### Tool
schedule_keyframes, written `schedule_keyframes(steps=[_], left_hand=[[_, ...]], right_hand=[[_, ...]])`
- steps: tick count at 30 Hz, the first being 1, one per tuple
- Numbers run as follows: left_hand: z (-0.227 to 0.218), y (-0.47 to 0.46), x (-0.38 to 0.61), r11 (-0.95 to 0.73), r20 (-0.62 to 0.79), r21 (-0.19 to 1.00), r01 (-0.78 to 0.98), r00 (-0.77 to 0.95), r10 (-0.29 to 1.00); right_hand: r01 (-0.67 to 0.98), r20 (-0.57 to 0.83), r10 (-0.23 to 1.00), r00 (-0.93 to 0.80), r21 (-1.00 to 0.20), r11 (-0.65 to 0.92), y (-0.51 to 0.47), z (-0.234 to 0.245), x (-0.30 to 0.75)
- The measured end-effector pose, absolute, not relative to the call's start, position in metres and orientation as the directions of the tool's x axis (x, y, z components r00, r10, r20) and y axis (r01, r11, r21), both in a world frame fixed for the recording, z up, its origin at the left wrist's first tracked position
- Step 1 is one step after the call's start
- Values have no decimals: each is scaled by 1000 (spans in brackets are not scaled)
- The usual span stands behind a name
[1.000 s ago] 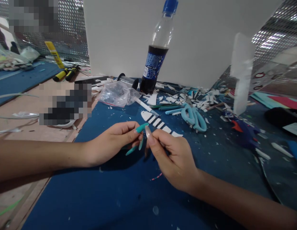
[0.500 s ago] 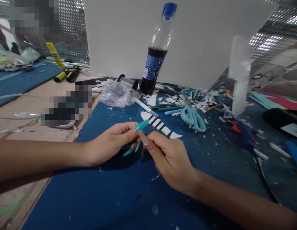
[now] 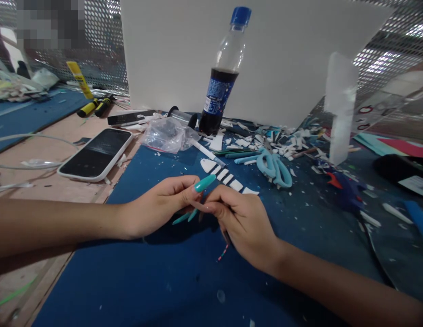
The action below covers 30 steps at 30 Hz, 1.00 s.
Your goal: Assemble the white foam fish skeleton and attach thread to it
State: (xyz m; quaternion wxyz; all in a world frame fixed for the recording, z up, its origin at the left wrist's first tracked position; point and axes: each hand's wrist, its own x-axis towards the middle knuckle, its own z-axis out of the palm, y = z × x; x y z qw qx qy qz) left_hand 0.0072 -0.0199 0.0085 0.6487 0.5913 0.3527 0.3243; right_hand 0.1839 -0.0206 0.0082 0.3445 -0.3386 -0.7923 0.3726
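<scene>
Both my hands meet over the blue mat (image 3: 156, 272), fingertips touching. My left hand (image 3: 156, 206) has long teal nails and its fingers are pinched together against the right fingers; what they pinch is hidden. My right hand (image 3: 247, 222) is closed around a thin stick (image 3: 223, 252) whose pink-and-white striped end pokes out below the palm. Just beyond the fingers lies a row of small white cut pieces (image 3: 228, 177).
A cola bottle (image 3: 221, 86) stands before a white board (image 3: 184, 50). Blue scissors (image 3: 275, 167), white scraps (image 3: 266, 138) and pens lie at the right. A plastic bag (image 3: 166, 134), a phone (image 3: 97, 153) and yellow-handled tools (image 3: 93, 106) are at the left.
My right thumb has come down from pointing up and the hand has turned lower, so more of the striped stick end shows beneath it. My left hand has barely moved.
</scene>
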Motion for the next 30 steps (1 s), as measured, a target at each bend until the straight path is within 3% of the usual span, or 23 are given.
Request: schedule_keyframes(steps=[21,30], left_hand=[[11,-22,6,49,-31,999,-15,569,822],[14,-21,9,35,-5,999,-39,598,801]], right_hand=[[401,396,776,-491,-688,605,-25,8,185],[363,474,735,-485,-656,662,-26,9,185]])
